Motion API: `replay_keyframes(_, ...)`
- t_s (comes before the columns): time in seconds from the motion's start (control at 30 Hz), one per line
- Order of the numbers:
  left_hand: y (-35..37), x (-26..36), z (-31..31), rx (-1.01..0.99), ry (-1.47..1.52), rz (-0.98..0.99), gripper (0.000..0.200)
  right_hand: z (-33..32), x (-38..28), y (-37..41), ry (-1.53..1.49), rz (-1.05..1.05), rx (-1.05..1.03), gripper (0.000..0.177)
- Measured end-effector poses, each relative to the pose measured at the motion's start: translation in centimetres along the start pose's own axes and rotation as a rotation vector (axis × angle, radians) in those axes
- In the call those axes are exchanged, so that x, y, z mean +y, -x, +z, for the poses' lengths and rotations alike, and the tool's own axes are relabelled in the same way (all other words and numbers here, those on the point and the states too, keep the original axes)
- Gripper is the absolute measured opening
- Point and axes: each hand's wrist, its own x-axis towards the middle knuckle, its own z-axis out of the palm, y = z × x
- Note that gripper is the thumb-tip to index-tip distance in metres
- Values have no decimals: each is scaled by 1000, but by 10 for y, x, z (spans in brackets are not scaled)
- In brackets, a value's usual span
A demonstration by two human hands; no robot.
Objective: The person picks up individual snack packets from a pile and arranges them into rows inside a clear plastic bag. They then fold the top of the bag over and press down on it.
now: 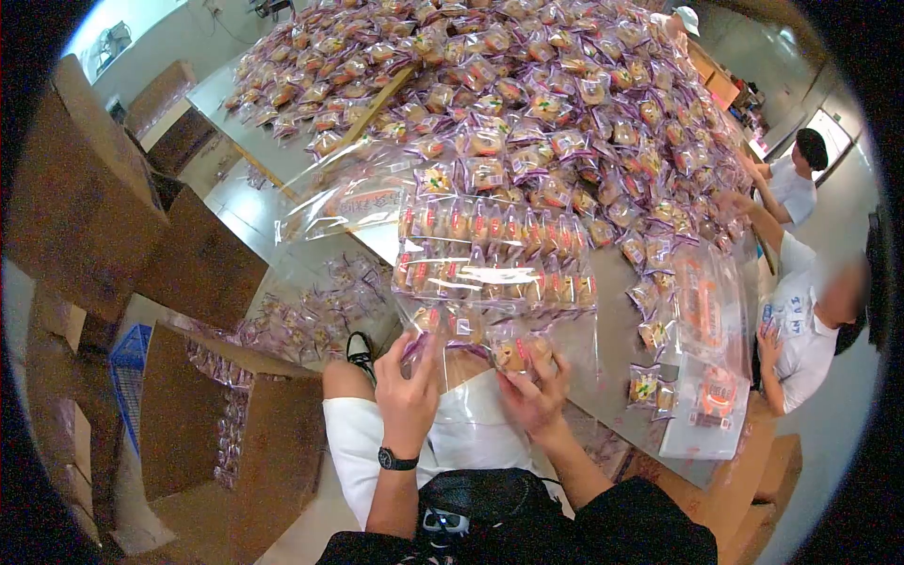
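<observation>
Both hands are at the near edge of the surface (617, 330), working the mouth of a clear bag (490, 268). The bag lies flat on the surface with its open end hanging toward my lap, and it is filled with neat rows of wrapped snacks.

Left hand (407, 377), with a watch (396, 460) on the wrist: the grip is closed, pinching the plastic at the bag's mouth on the left side.

Right hand (535, 388): the grip is closed, fingers curled on a packet (513, 356) right at the bag's opening. I cannot tell if the packet is held bare or through the plastic.

Beyond the bag, a big heap of packets (527, 104) covers most of the surface. To my right near the surface edge is a stack of filled bags (702, 414). Cardboard boxes (202, 414) stand on the floor to my left, with more packets inside and a blue crate (127, 353) beside them.

A co-worker (800, 330) in a white shirt sits at the right edge of the surface, one hand near the filled bags. Another person (796, 184) is further back.
</observation>
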Motion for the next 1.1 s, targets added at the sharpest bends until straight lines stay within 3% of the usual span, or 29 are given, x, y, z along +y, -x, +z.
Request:
replay_keyframes(0.2,6,-9,7,17,-8,5,52,-4,-9,-11,115,235,-424,58)
replay_keyframes(0.4,0,0,6,-21,-10,-24,47,-15,-9,-38,142,149,-530,62)
replay_keyframes(0.6,7,-12,28,2,235,-99,41,-2,24,-33,209,75,-434,61)
replay_keyframes(0.7,0,-13,41,-6,331,-169,49,1,29,-39,186,90,-382,60)
replay_keyframes(0.83,-33,20,48,-1,381,-150,45,6,57,-38,227,162,-421,64)
replay_keyframes(0.93,-42,52,66,-205,193,-141,41,3,87,-41,226,212,-423,64)
replay_keyframes(0.97,-36,54,88,-55,369,-111,37,-1,97,-46,213,214,-431,64)
replay_keyframes(1.07,-32,59,95,35,376,-138,33,-26,98,-63,224,214,-574,70)
replay_keyframes(1.1,-35,61,79,-50,260,-168,33,-32,88,-63,281,168,-584,72)
